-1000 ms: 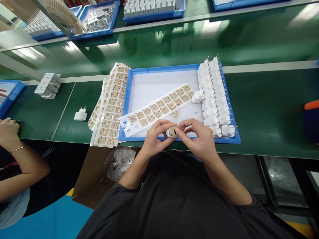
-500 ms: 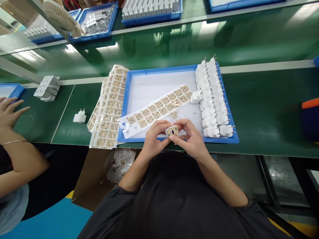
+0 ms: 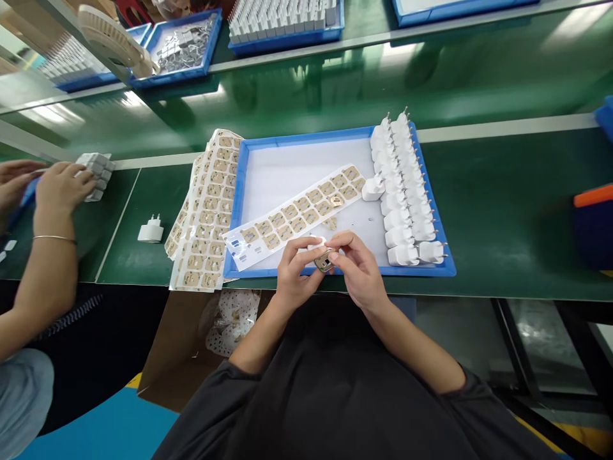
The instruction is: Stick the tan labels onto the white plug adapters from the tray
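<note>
Silvery bangle (image 3: 54, 238) at far left, on a co-worker's wrist, with that person's hand (image 3: 62, 186) beside piled white blocks (image 3: 102, 171). Next, on the green worktop (image 3: 128, 259), one white plug (image 3: 151, 231) lies alone, prongs pointing away. Overlapping label sheets (image 3: 205, 211) sit along the left side of a blue tray (image 3: 306, 137). A label strip (image 3: 292, 220) slants across it, lower end over the left rim. At the tray's near edge, the left hand (image 3: 294, 275) grips a white adapter (image 3: 324, 260), tan label facing up; the right hand (image 3: 357, 271) pinches its right edge between thumb and forefinger. Further right, upright rows of plugs (image 3: 403, 191) line the tray's right side; rightmost, an orange-and-navy object (image 3: 594, 231), cut off by the frame
</note>
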Tool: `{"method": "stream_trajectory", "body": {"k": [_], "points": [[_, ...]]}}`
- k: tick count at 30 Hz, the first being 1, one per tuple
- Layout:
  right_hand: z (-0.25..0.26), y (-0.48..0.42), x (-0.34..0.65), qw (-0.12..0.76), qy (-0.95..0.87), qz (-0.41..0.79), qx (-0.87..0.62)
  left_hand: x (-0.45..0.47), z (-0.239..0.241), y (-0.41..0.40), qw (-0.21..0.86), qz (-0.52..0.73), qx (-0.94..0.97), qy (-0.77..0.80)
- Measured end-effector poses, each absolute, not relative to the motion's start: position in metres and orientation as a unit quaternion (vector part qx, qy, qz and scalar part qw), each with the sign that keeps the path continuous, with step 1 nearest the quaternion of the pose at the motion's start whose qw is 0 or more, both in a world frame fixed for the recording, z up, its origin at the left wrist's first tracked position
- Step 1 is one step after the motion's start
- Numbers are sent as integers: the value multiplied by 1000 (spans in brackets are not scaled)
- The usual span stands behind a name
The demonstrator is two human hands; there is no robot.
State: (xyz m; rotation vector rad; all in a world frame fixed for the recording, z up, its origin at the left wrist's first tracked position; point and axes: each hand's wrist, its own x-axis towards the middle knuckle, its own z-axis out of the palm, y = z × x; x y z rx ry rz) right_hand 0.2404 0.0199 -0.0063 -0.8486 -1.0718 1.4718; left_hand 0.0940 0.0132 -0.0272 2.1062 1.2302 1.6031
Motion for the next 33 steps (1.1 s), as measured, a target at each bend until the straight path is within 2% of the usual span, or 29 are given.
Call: {"method": "stream_trajectory", "body": {"k": [8, 13, 16, 21, 24, 27, 30, 33], "points": [[-6, 20, 241, 525, -461, 614, -367, 93, -29, 13, 101, 536, 724, 423], [-5, 25, 251, 490, -506, 623, -340, 90, -31, 12, 178, 552, 701, 415], [1, 30, 257, 483, -587, 533, -372, 89, -31, 11, 210, 551, 698, 407], [12, 28, 264, 481, -742, 289, -366, 90, -28, 9, 243, 540, 681, 430], [13, 23, 267, 490, -753, 300, -321, 90, -25, 9, 284, 531, 643, 473], [5, 31, 268, 512, -688, 314, -407, 88, -19, 8, 281, 522, 625, 508], [-8, 50, 269, 438, -711, 211, -508, 71, -10, 10, 244, 550, 601, 526], [-21, 66, 269, 361, -765, 99, -524, 19, 0, 15, 167, 581, 541, 584]]}}
